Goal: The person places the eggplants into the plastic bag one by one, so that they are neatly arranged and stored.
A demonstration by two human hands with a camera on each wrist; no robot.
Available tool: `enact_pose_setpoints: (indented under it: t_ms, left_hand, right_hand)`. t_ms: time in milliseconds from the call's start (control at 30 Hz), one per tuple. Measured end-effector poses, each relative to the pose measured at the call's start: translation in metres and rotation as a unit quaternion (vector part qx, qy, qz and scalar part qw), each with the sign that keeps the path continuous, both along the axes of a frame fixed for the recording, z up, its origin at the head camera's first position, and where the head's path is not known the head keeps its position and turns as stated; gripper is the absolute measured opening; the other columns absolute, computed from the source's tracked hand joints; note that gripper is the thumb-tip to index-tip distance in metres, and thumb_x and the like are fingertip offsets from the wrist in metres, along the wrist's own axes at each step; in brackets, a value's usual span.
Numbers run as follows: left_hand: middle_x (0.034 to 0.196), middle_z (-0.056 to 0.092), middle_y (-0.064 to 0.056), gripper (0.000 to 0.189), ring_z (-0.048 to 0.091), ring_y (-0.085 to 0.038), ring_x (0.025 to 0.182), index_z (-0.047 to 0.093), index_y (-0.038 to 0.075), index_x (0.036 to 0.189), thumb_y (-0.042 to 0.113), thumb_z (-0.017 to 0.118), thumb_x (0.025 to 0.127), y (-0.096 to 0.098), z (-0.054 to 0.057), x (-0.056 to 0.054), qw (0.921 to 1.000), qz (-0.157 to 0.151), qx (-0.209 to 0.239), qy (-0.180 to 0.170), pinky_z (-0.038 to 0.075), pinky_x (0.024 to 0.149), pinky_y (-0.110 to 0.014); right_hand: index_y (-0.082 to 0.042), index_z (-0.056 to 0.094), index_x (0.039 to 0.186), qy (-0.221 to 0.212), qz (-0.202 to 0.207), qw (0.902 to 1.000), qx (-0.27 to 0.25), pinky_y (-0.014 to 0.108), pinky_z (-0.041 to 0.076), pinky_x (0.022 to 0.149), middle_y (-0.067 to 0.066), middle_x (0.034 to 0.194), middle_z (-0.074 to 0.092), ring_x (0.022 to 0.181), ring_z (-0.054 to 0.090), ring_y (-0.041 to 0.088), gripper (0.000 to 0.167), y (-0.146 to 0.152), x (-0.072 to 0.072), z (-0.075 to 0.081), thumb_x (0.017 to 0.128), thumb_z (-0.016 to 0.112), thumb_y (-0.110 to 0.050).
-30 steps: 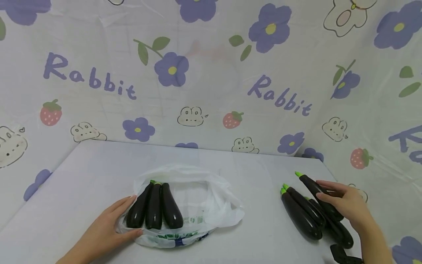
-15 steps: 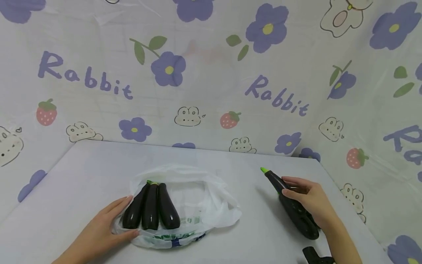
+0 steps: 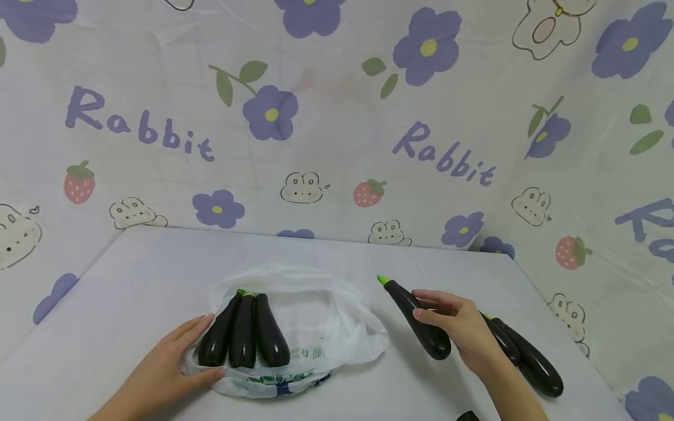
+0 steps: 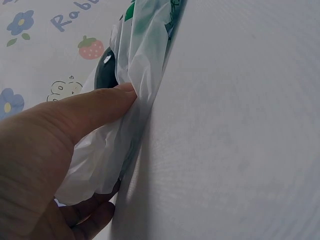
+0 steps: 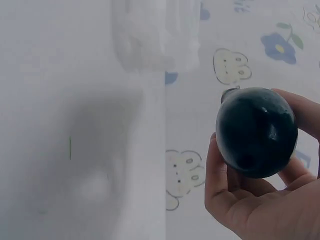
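Note:
In the head view my right hand (image 3: 466,327) grips an eggplant (image 3: 416,318) by its thick part, clear of the table, its green stem end pointing to the far left. The right wrist view shows the rounded dark end of this eggplant (image 5: 257,132) between thumb and fingers. My left hand (image 3: 165,365) holds the left side of a white plastic bag (image 3: 360,330). Its thumb (image 4: 107,102) presses the film in the left wrist view, with other fingers partly behind it. Three eggplants (image 3: 243,333) lie side by side in the bag's open mouth.
More eggplants (image 3: 534,359) lie at the right of the white table (image 3: 174,257), partly behind my right forearm. A black object (image 3: 467,416) shows at the bottom edge. Behind the table hangs a patterned cloth (image 3: 337,117).
My right hand has carried the eggplant leftward from the pile on the right toward the bag. My left hand and the bag have stayed in place.

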State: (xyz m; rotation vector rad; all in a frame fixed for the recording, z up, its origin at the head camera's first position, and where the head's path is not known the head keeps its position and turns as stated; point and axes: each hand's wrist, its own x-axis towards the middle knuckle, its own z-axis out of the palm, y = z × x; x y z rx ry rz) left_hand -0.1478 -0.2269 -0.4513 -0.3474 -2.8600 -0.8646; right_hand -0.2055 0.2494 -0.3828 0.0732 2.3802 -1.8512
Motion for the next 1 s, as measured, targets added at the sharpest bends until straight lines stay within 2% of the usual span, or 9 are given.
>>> enact_pose_setpoints:
  t_ms: [200, 433, 567, 1000]
  left_hand:
    - [0.145, 0.045, -0.017, 0.101, 0.045, -0.043, 0.128, 0.044, 0.010, 0.149, 0.071, 0.070, 0.074, 0.001, -0.001, -0.001, 1.0000, -0.006, -0.001, -0.005, 0.041, 0.096, -0.065]
    - [0.145, 0.045, -0.016, 0.098, 0.045, -0.041, 0.128, 0.043, 0.009, 0.149, 0.068, 0.072, 0.075, 0.000, -0.004, 0.000, 0.9998, -0.012, 0.000, 0.014, 0.041, 0.095, -0.064]
    - [0.145, 0.045, -0.016, 0.099, 0.045, -0.042, 0.128, 0.043, 0.010, 0.149, 0.068, 0.072, 0.075, 0.000, -0.005, -0.001, 0.9998, -0.013, 0.002, 0.013, 0.040, 0.095, -0.065]
    - [0.144, 0.046, -0.017, 0.098, 0.046, -0.042, 0.127, 0.044, 0.010, 0.149, 0.068, 0.072, 0.074, 0.000, -0.006, -0.001, 0.9998, -0.011, 0.002, 0.013, 0.041, 0.094, -0.065]
  right_hand:
    - [-0.008, 0.065, 0.130, 0.005, 0.007, 0.9999, -0.009, 0.037, 0.047, 0.094, 0.012, 0.125, 0.062, 0.105, 0.063, 0.024, 0.052, -0.012, 0.007, -0.002, 0.082, 0.081, -0.017]
    - [-0.008, 0.067, 0.127, -0.018, 0.013, 0.9991, -0.038, 0.037, 0.053, 0.087, 0.013, 0.120, 0.065, 0.102, 0.065, 0.027, 0.050, -0.026, 0.010, -0.005, 0.080, 0.083, -0.015]
    - [-0.008, 0.067, 0.127, -0.031, 0.022, 0.9981, -0.049, 0.039, 0.054, 0.084, 0.014, 0.119, 0.066, 0.101, 0.066, 0.029, 0.050, -0.032, 0.012, -0.006, 0.080, 0.083, -0.016]
    - [-0.007, 0.066, 0.128, -0.044, 0.034, 0.9973, -0.049, 0.040, 0.053, 0.087, 0.013, 0.120, 0.065, 0.102, 0.065, 0.028, 0.049, -0.038, 0.014, -0.010, 0.082, 0.081, -0.017]
